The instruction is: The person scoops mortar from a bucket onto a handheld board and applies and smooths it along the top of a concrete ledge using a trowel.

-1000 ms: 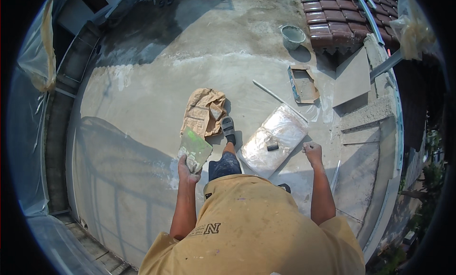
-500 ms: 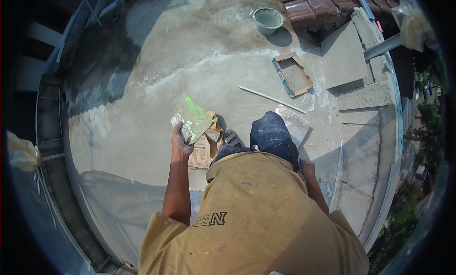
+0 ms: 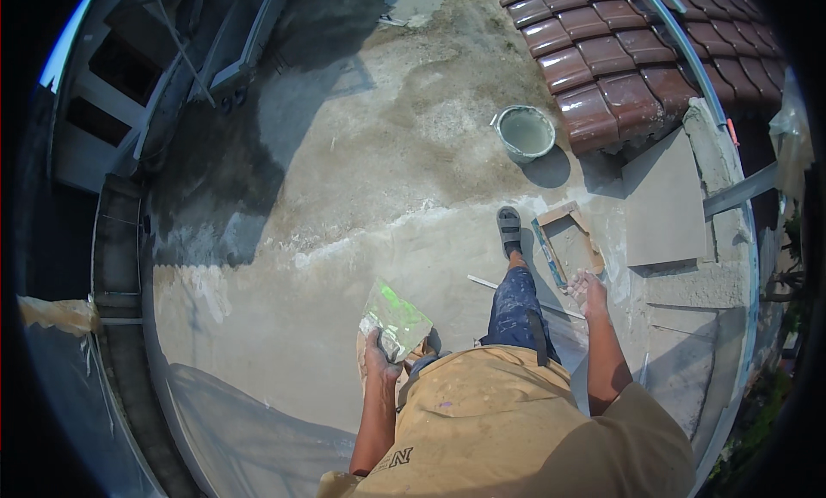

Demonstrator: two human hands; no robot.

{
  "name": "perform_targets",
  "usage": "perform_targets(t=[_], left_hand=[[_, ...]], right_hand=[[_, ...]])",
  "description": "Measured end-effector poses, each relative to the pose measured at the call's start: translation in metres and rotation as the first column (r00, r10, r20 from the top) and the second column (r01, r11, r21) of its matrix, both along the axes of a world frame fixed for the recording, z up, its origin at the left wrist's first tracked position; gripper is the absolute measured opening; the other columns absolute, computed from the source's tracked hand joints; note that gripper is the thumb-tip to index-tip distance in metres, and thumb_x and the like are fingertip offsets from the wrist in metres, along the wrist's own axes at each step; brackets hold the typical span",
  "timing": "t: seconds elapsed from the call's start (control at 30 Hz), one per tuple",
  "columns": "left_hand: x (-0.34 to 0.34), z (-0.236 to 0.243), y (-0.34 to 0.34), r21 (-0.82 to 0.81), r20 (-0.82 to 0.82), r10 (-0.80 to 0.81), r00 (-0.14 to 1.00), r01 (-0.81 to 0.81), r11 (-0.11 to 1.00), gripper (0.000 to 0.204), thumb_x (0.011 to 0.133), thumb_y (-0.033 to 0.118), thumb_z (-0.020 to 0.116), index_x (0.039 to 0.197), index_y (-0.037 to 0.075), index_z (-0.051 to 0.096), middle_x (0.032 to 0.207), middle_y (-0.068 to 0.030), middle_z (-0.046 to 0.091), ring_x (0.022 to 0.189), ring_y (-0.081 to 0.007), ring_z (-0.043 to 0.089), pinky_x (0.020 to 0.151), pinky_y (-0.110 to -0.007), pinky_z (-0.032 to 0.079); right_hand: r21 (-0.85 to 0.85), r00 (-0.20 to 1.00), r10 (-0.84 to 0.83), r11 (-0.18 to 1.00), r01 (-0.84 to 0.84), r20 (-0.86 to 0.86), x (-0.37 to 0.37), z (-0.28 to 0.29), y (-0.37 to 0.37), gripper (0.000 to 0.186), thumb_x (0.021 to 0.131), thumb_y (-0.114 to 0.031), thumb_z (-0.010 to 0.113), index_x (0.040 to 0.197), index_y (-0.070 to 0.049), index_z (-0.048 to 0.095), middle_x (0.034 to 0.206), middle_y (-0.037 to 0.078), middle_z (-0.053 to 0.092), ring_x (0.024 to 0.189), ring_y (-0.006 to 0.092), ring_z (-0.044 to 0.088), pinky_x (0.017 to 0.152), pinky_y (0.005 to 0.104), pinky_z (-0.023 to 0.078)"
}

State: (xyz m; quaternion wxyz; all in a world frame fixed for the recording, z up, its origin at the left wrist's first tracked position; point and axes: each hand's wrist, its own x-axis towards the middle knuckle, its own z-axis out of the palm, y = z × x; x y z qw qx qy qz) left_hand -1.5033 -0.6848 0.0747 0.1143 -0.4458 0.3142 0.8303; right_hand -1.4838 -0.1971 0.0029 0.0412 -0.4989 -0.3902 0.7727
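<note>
A person's dusty left hand (image 3: 379, 358) grips a flat, four-sided, green-smeared grey board (image 3: 397, 320) above a grey concrete floor (image 3: 267, 335), while the right hand (image 3: 587, 292), fingers curled, its contents impossible to tell, hangs near an open rectangular cardboard box (image 3: 559, 212).

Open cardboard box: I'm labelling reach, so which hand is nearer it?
Right: the right hand shows just below the cardboard box; the left hand is farther, toward its lower left.

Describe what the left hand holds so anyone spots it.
Start at the tan shirt, bottom centre; follow the left forearm to the left hand. It holds a flat, angular panel; bright green streaks set it apart from the grey floor.
</note>
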Motion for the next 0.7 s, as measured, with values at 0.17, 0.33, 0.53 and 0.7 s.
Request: perform_targets(t=[0.17,0.33,0.53,0.7], left_hand=[[-0.100,0.014,0.087,0.033,0.061,0.053,0.997,-0.055,0.998,0.038,0.093,0.030,0.042,0.124,0.007,0.050,0.115,-0.0108,0.061,0.101,-0.0280,0.062,0.088,-0.045,0.051],[-0.177,-0.020,0.137,0.048,0.235,0.066,0.970,-0.079,0.996,0.044,0.092,0.032,0.045,0.128,0.006,0.048,0.116,-0.0122,0.061,0.101,-0.0285,0.062,0.089,-0.045,0.050],[-0.275,-0.037,0.206,-0.046,0.300,-0.071,0.951,0.088,0.995,0.046,0.092,0.033,0.046,0.128,0.005,0.047,0.118,-0.0124,0.060,0.104,-0.0277,0.061,0.092,-0.043,0.048],[-0.332,-0.105,0.245,-0.108,0.377,-0.144,0.915,0.198,0.974,0.048,0.094,0.034,0.049,0.132,0.006,0.043,0.123,-0.0104,0.057,0.109,-0.0256,0.057,0.096,-0.041,0.045]], right_hand=[[-0.042,0.965,0.220,0.973,-0.228,-0.145,-0.245,-0.060,0.080,0.025,0.095,-0.024,0.049,0.106,-0.003,0.056,0.085,0.010,0.062,0.075,0.0238,0.063,0.065,0.0367,0.052],[-0.114,0.965,0.250,0.959,-0.258,-0.076,-0.432,-0.162,0.128,0.030,0.093,-0.025,0.052,0.111,0.000,0.054,0.098,0.013,0.062,0.089,0.0275,0.064,0.075,0.0392,0.053],[-0.102,0.981,0.193,0.976,-0.192,0.001,-0.558,-0.288,0.189,0.030,0.094,-0.022,0.050,0.112,0.003,0.051,0.103,0.019,0.060,0.091,0.0321,0.065,0.074,0.0403,0.054],[-0.107,0.976,0.180,0.980,-0.168,0.119,-0.594,-0.364,0.211,0.035,0.095,-0.023,0.050,0.117,0.004,0.049,0.108,0.021,0.059,0.095,0.0343,0.063,0.079,0.0418,0.053]])
